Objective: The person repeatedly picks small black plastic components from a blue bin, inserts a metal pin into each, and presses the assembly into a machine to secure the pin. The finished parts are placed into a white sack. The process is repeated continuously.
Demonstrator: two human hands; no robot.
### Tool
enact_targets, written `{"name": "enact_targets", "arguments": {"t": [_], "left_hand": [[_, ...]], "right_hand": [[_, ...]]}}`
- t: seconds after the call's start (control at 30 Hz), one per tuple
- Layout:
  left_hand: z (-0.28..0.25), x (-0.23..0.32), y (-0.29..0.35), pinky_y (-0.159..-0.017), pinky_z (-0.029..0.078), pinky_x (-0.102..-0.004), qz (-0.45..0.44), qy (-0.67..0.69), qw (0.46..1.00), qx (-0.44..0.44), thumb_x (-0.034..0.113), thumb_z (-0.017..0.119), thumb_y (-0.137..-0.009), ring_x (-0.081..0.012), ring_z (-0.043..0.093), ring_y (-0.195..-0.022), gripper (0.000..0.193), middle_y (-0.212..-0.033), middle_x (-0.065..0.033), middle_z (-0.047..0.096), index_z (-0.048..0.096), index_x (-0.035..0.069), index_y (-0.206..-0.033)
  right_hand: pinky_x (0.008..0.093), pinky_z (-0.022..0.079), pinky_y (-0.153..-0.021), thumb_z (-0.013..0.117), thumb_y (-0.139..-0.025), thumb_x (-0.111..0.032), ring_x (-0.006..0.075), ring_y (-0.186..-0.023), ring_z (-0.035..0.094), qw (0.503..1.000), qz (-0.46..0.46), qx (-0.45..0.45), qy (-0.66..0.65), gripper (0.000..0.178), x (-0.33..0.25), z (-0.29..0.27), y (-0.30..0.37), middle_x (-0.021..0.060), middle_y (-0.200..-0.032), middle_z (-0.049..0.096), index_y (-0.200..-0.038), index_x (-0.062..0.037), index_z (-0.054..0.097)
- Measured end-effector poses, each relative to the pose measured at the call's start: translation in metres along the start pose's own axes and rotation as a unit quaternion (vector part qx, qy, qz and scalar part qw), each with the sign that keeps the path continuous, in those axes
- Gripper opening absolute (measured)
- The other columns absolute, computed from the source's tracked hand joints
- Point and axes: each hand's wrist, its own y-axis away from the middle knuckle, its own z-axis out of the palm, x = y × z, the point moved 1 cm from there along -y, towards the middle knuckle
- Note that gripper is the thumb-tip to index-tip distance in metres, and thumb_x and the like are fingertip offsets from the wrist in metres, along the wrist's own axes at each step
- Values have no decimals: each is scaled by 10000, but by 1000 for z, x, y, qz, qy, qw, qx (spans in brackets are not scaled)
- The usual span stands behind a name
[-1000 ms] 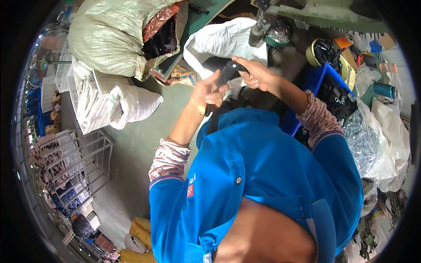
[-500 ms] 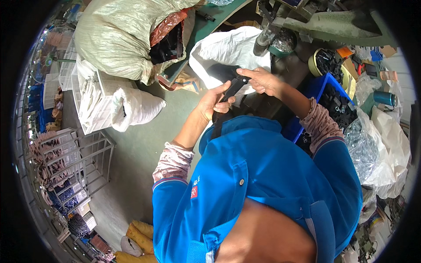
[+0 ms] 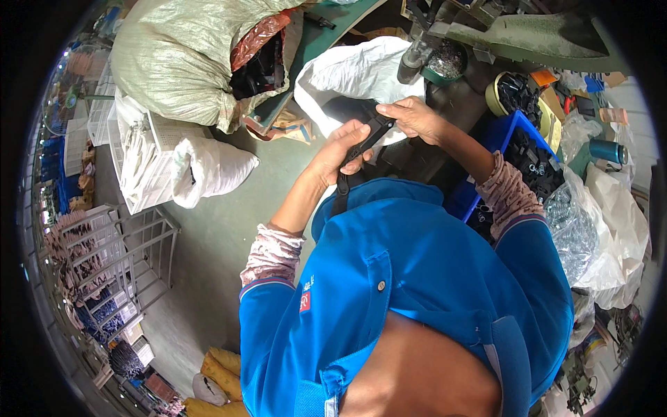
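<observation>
A long, narrow black part is held at a slant between my two hands, above the mouth of a white woven sack. My left hand is wrapped round its lower length, thumb along the top. At the upper end, my right hand pinches it between thumb and fingers. The exact kind of part cannot be made out. Below my left hand, a dark strap-like piece hangs near my blue clothing. Whether it joins the black part is hidden.
A blue crate of black parts and metal rings stands right, beside a yellowish tub. Machine metalwork overhangs the far right. A large pale sack with black parts lies far left. A metal rack stands left.
The right hand's forefinger, stretched along the part before, is now bent in against it. The black part has tilted slightly, and both hands still hold it. The whole view has shifted a little.
</observation>
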Motion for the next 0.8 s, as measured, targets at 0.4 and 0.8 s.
{"name": "enact_targets", "arguments": {"t": [0.4,0.8], "left_hand": [[8,6,1,-315,205,-198,89,-162,982,25,238,546,-947,-41,351,-335,136,-615,-44,580,500,130,-878],[2,3,0,-327,225,-217,67,-167,983,27,217,576,-932,-56,363,-358,168,-597,-49,557,490,95,-855]], "right_hand": [[211,248,-455,603,-910,-284,26,-502,326,985,-129,-22,109,346,-5,-9,0,-70,-555,373,-643,-74,541],[231,250,-463,622,-898,-248,18,-537,300,975,-157,2,155,383,2,-8,1,-79,-545,353,-580,-67,510]]}}
